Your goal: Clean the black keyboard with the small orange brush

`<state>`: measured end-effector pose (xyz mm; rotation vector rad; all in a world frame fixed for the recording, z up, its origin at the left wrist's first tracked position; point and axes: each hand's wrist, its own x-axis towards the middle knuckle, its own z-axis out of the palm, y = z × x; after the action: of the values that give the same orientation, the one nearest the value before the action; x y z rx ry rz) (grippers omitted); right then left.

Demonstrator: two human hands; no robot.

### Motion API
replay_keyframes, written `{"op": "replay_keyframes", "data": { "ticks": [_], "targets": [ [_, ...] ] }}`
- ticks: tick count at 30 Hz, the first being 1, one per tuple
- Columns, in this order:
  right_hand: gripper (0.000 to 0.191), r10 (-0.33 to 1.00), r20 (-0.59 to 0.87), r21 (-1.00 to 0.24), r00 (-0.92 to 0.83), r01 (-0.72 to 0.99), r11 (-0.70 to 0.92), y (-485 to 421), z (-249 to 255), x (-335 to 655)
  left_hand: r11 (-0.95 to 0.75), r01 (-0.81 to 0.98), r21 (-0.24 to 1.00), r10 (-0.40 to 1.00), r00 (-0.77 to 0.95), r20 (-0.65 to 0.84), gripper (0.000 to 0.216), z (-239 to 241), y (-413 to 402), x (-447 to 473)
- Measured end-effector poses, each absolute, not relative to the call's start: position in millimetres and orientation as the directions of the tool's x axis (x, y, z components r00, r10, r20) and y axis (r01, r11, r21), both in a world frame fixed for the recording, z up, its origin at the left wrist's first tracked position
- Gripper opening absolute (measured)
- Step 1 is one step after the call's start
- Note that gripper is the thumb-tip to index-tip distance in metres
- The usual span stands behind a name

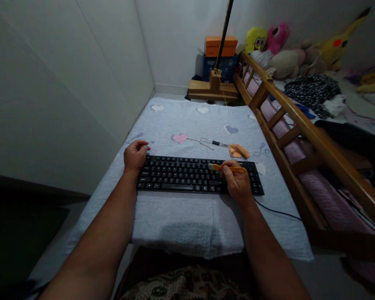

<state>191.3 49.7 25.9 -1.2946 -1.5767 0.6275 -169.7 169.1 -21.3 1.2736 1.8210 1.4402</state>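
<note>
A black keyboard (pixel 177 175) lies flat on the cloth-covered table in front of me. My right hand (pixel 237 181) is over its right part, closed around the orange handle of a small brush (pixel 217 166). The pale bristles point left and are at the upper key rows; whether they touch the keys I cannot tell. Beside the keyboard's upper left corner rests my left hand (pixel 136 155), its fingers loosely bent and slightly apart, with nothing seen in them. Behind the keyboard lie a thin wire-like tool with a black band (pixel 216 143) and a crumpled orange cloth (pixel 238 151).
A pale blue cloth with hearts (pixel 187 221) covers the table. The keyboard's cable (pixel 278 211) runs off to the right. Along the right side stands a wooden bed rail (pixel 284 104), with plush toys behind it. A wooden stand (pixel 214 87) and an orange box (pixel 220 46) are beyond the table.
</note>
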Motion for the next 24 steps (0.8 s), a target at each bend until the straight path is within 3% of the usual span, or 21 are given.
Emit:
{"op": "replay_keyframes", "data": {
  "ticks": [24],
  "targets": [
    [0.020, 0.935, 0.354, -0.756, -0.014, 0.585, 0.294, 53, 24, 184, 0.018, 0.372, 0.928, 0.888, -0.433, 0.156, 0.018, -21, 168, -170]
  ]
}}
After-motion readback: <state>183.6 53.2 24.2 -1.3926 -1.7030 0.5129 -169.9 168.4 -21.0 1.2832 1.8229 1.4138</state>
